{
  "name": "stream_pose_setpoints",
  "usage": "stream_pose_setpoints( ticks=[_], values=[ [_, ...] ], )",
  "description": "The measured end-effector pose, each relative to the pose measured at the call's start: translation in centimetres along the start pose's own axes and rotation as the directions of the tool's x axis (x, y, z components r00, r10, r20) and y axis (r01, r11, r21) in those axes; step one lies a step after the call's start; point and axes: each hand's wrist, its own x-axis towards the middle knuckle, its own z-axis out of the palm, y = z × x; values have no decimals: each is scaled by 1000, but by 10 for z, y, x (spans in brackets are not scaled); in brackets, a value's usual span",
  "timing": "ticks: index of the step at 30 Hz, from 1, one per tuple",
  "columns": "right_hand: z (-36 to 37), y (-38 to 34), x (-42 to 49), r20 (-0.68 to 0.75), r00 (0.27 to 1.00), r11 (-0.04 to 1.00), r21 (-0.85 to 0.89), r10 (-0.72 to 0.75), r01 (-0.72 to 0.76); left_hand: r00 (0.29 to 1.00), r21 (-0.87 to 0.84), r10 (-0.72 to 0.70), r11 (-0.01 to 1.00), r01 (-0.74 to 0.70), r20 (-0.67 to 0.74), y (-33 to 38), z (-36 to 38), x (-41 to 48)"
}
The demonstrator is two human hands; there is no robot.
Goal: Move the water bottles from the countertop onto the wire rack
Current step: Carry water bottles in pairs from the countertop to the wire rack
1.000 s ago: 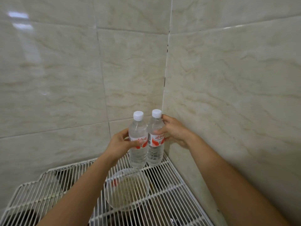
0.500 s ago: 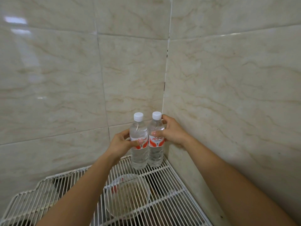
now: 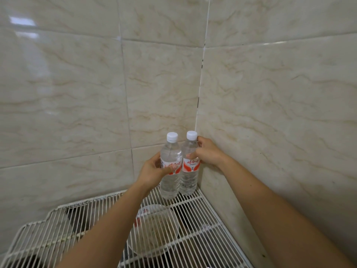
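Two clear water bottles with white caps and red-and-white labels stand upright, side by side and touching, on the far right corner of the white wire rack. My left hand is wrapped around the label of the left bottle. The right bottle stands next to the corner of the tiled walls, and my right hand grips its shoulder just above the label. Both bottle bases rest on the rack wires.
Beige marble-pattern tiled walls meet in a corner right behind the bottles. Under the rack, seen through the wires, sits a clear round bowl among dark shapes. The rack stretches to the left, with a notched corner.
The bottles and both hands hold nearly the same place on the rack; the view has tilted up a little, so they sit lower in the frame.
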Motion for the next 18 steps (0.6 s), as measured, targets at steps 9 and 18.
stream_pose_setpoints(
  ticks=[9, 18],
  values=[
    [12, -25, -43, -373, 838, 875, -429, -398, 224, 984, 249, 12, 968, 34, -180, 11, -14, -25],
    [163, -57, -96, 15, 792, 725, -393, -610, 566, 848, 608, 238, 785, 120, -474, -3, -119, -157]
  ],
)
